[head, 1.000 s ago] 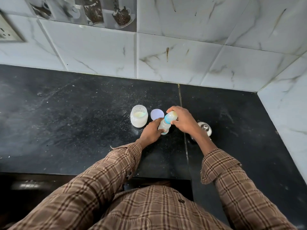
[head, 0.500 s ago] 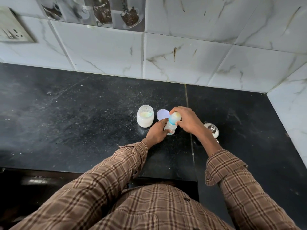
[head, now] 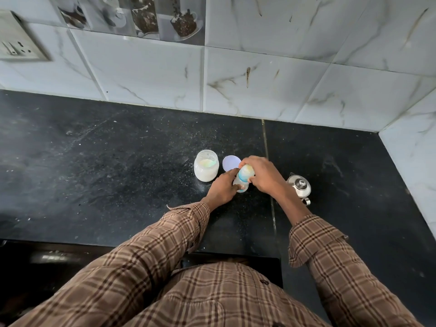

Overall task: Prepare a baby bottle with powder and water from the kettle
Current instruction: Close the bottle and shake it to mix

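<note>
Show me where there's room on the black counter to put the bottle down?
Big bare counter stretches left of the powder jar, and more lies right of the kettle, toward the corner wall. It's crowded between them: lid, bottle, left hand and right hand sit close together.

Capped baby bottle (head: 243,177), upright, held.

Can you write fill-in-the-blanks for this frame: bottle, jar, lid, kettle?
1. Both hands grip the baby ____.
2. The jar of powder stands with its lid ____.
3. The round lid lies between the jar and the ____ hand.
4. The kettle sits on the ____ countertop.

Missing words: bottle; off; right; black
</note>
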